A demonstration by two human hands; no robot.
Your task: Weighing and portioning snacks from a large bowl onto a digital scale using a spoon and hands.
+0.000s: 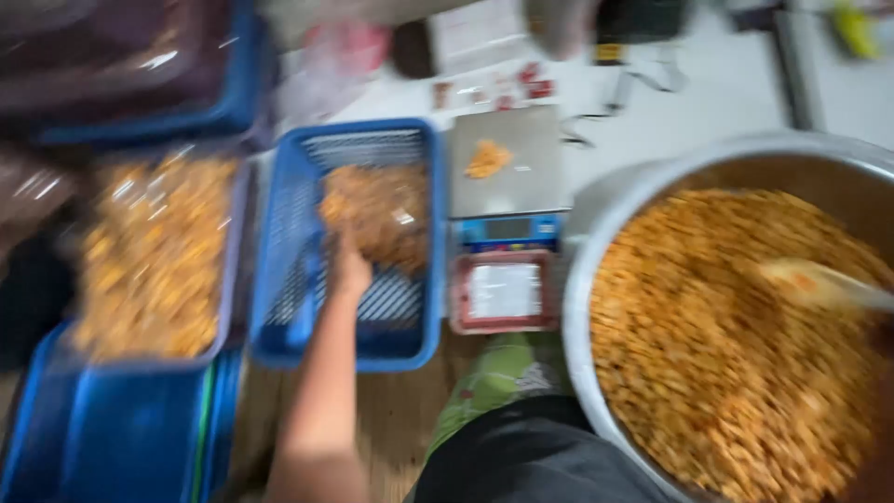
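Left hand (351, 270) in blue basket (346, 244) on packed snack bag (377, 212) — grip blurred, cannot tell; right unseen. Risk — bag slipping, spilling.

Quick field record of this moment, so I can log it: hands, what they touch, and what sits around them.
left hand: reaches into the blue basket, at a clear packet of orange-brown snack; grip blurred
right hand: not in view
big metal pot: on the right, full of orange snack mix, with a pale scoop lying in it
scale: between basket and pot, a few orange pieces on its plate
filled bags: left of the basket, over blue trays
image: motion-blurred
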